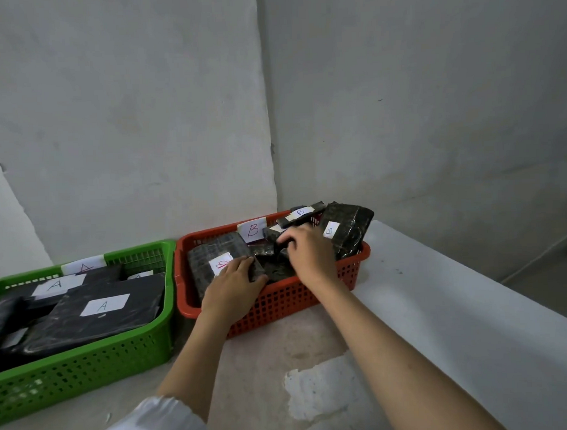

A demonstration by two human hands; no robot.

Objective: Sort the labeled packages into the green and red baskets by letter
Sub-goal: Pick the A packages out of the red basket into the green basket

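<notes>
While tidying B packages to fit the red basket (272,299), the left hand (231,289) is pressing flat on one package (213,260) and the right hand (309,252) is pinching another (276,244).

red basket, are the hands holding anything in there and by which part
The left hand rests on the near end of a package labelled in red. The right hand has its fingers curled among small packages; its exact hold cannot be told.

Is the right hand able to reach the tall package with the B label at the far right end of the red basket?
Probably yes. The right hand is already inside the red basket, just beside that tall package, and nothing lies between them.
</notes>
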